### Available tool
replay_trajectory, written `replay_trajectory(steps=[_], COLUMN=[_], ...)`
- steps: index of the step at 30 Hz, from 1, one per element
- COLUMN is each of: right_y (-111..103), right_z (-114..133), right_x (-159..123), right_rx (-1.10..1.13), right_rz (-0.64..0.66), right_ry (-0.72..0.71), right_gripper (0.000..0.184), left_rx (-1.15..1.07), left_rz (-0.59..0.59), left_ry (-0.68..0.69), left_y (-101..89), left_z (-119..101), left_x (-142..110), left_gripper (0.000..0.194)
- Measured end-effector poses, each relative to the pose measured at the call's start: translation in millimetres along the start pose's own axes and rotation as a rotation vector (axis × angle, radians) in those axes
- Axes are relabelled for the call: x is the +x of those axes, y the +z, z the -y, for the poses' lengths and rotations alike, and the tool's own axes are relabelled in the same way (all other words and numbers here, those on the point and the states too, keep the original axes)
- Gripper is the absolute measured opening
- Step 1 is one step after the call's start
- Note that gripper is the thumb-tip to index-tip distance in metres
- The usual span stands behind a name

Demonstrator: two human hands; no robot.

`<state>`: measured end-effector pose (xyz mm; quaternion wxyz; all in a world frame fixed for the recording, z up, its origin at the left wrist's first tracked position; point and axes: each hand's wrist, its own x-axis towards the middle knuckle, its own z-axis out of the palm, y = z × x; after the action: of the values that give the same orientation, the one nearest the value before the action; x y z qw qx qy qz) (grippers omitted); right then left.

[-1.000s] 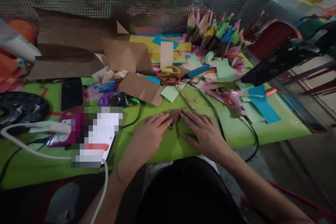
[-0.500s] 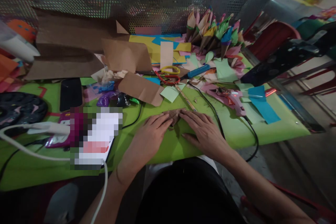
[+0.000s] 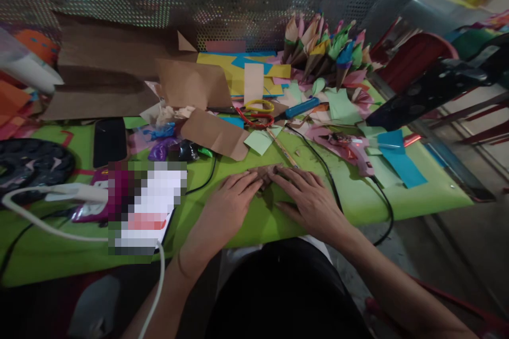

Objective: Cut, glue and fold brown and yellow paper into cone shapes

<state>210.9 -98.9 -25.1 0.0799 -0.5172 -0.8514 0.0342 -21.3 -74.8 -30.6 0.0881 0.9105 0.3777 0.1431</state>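
A small folded piece of brown paper [image 3: 265, 175] lies at the table's front edge, mostly hidden under my fingers. My left hand [image 3: 228, 198] holds its left side, with long fingers pressed together over it and the thumb out of sight. On the right side, the fingertips of my right hand [image 3: 308, 196] hold the paper down, while the thumb lies apart, nearer to me. A thin stick [image 3: 284, 149], like a pencil, points at the paper from behind. Beyond it are a pale green paper square [image 3: 259, 141] and scissors [image 3: 256, 114] with red and yellow handles.
A pink glue gun [image 3: 356, 151] with a black cord rests at the right. A blurred-out phone [image 3: 155, 201] with a white cable lies left of my hands. Brown sheets [image 3: 194, 85], a blue cutter [image 3: 302, 108] and several paper cones [image 3: 322, 50] stand behind on the green table [image 3: 425, 196].
The brown paper looks slightly more crumpled between my fingertips, and the right fingertips have shifted a little over it. The view has moved slightly; nothing else differs.
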Motion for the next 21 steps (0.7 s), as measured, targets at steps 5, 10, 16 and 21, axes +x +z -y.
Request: replay_trajectory(steps=[5,10,16,21], right_y=[1.2,0.9,0.1,1.8], right_z=[1.2,2.7,4.1,-0.3], right_x=[0.7,1.5,2.6,0.0], right_rx=[-0.03,-0.043,-0.043,-0.002], right_rz=[-0.013,-0.011,0.002,-0.015], right_ry=[0.009,0.003,0.021,0.041], right_gripper=[0.054,0.054,0.052,0.057], left_rx=[0.015,0.012,0.004,0.012], left_rz=[0.008,0.002,-0.018,-0.019], left_ry=[0.002,0.003,0.002,0.011], left_y=[1.6,3.5,3.0,3.1], left_z=[0.6,1.4,1.0,1.0], left_x=[-0.8,-0.7,-0.4,-0.5], left_gripper=[0.048,0.048,0.048,0.047])
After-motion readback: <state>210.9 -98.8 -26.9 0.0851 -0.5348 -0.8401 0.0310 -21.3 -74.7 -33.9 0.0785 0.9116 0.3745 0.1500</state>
